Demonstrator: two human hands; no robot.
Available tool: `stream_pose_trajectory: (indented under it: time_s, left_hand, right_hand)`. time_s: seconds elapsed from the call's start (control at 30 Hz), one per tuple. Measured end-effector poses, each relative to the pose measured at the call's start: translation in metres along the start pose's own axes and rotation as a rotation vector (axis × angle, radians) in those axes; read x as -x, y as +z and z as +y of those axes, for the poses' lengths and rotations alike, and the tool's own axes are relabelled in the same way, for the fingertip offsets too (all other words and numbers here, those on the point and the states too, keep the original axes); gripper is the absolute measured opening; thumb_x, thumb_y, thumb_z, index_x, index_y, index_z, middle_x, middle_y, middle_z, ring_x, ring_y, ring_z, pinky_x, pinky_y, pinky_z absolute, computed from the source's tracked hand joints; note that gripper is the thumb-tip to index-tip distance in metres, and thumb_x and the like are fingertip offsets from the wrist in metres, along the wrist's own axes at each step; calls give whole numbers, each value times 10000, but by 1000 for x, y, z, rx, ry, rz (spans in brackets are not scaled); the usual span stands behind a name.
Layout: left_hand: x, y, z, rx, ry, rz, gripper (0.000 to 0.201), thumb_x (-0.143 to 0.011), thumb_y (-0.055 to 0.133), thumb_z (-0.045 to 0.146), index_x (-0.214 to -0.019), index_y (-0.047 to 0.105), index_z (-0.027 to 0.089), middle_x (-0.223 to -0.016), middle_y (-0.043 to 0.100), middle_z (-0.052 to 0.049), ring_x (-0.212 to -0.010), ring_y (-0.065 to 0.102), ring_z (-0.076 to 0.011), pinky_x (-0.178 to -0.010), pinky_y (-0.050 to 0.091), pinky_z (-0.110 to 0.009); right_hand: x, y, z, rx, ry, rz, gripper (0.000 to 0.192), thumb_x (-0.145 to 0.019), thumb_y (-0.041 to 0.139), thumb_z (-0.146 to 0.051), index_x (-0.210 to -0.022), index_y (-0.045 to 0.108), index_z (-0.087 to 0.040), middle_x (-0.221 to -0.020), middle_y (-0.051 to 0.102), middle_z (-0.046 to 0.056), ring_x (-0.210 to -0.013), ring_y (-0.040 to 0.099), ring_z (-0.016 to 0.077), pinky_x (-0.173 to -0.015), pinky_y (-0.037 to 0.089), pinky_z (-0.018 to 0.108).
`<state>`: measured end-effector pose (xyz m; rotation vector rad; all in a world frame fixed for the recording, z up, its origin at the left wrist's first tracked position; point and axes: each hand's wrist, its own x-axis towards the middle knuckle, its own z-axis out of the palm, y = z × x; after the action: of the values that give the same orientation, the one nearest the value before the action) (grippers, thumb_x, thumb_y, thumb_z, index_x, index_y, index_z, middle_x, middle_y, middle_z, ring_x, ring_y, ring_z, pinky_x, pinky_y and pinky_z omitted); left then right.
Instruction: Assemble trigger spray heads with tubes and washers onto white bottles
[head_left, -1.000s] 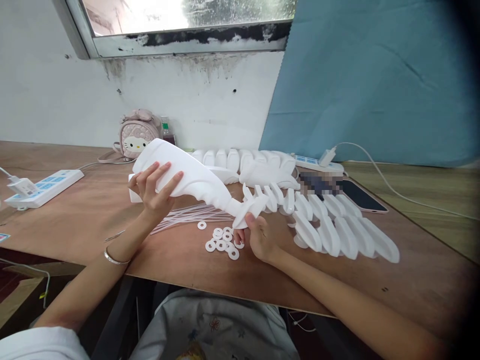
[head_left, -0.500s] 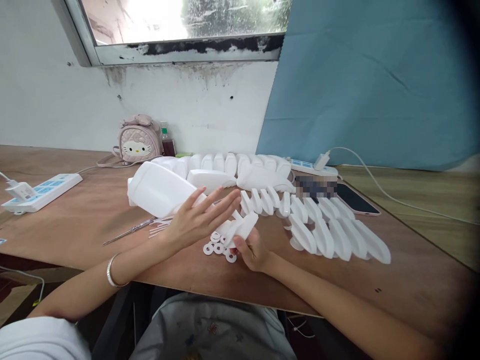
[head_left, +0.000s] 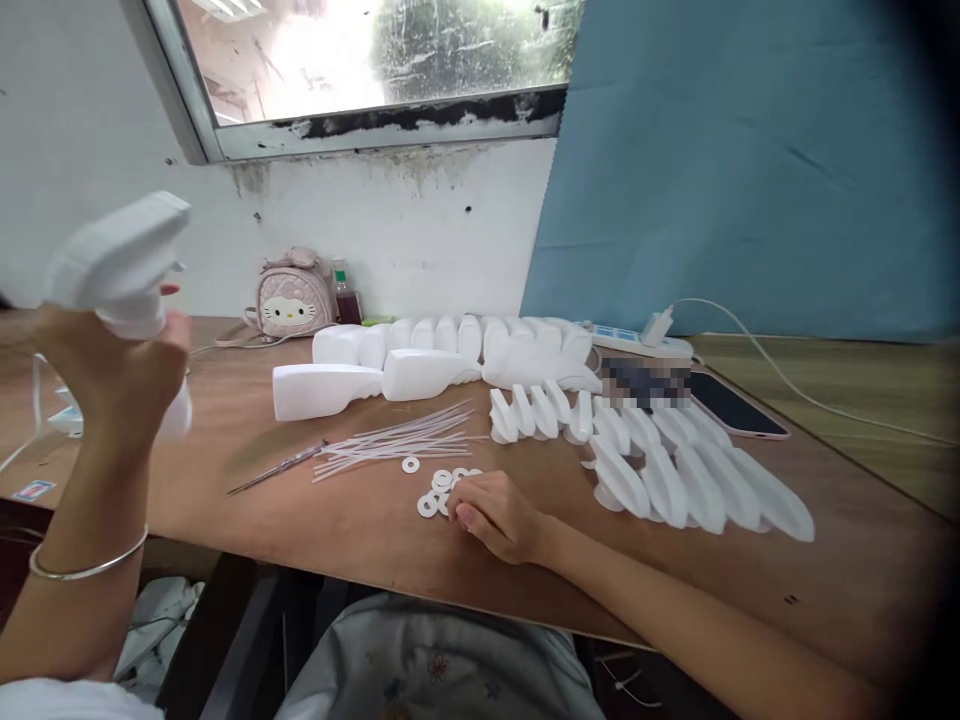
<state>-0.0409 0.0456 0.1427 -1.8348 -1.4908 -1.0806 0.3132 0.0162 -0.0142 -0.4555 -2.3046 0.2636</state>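
At the far left, my left hand [head_left: 124, 375] is raised above the table, wrapped around a white spray bottle [head_left: 124, 250] by its neck. The trigger head shows above the hand; part of the bottle body shows below it, and the rest is hidden. My right hand [head_left: 499, 515] rests on the table with fingers curled down over a small pile of white ring washers [head_left: 441, 481]. Its fingertips touch the pile, and whatever is under them is hidden. One loose washer [head_left: 410, 465] lies apart, near a bundle of thin white tubes [head_left: 397, 440].
White bottles [head_left: 326, 390] lie in rows at the back. Several white trigger heads [head_left: 701, 485] stand at the right, near a phone [head_left: 739, 405]. Scissors or tweezers [head_left: 277, 467] lie left of the tubes. A pink bag [head_left: 295, 300] and power strips [head_left: 637, 340] sit farther back.
My left hand has swung up and left, carrying the white spray bottle from the middle of the table. My right hand has let go of the trigger head and dropped onto the washers.
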Motion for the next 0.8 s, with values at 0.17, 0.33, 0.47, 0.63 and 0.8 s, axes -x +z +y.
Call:
stream_pose_trajectory:
  time_s: [0.17, 0.33, 0.47, 0.63, 0.8]
  left_hand:
    - [18, 1, 30, -23, -85, 40, 474, -874, 285, 504, -1184, 494, 213, -1039, 626, -27, -925, 593, -207, -531, 381, -354]
    - [55, 13, 114, -205, 510, -87, 555, -809, 402, 143, -1347, 273, 106, -1334, 422, -124, -974, 556, -188, -771, 423, -386]
    - [78, 30, 154, -258, 855, -181, 439, -850, 366, 99, -1284, 406, 146, -1376, 360, -80, -860, 548, -154, -771, 404, -341]
    - [87, 48, 166, -278, 904, -197, 405, -874, 370, 129, -1274, 429, 145, -1388, 346, -69, -812, 526, -147, -751, 398, -345]
    - [89, 50, 161, -248, 900, -322, 411, -878, 341, 107, -1276, 425, 164, -1396, 340, -67, -876, 532, -158, -753, 393, -346]
  right_hand:
    - [-3, -2, -4, -50, 87, 91, 161, -880, 363, -242, -781, 472, -176, -581, 524, -3, -492, 469, 104, -502, 363, 214]
    - [-6, -4, -10, -445, 321, 87, 394, -854, 374, -532, -775, 506, -169, -603, 541, 9, -500, 487, 107, -491, 382, 221]
    - [-6, -1, -10, -721, 564, 177, 543, -807, 294, -666, -661, 452, -168, -554, 468, -3, -472, 419, 102, -445, 344, 226]
    - [-8, -5, -8, -622, 677, 265, 394, -831, 438, -517, -644, 423, -170, -581, 428, -20, -524, 387, 95, -495, 345, 224]
    - [-5, -5, -7, -525, 606, 193, 378, -871, 377, -478, -645, 411, -176, -565, 447, -23, -509, 393, 95, -484, 332, 223]
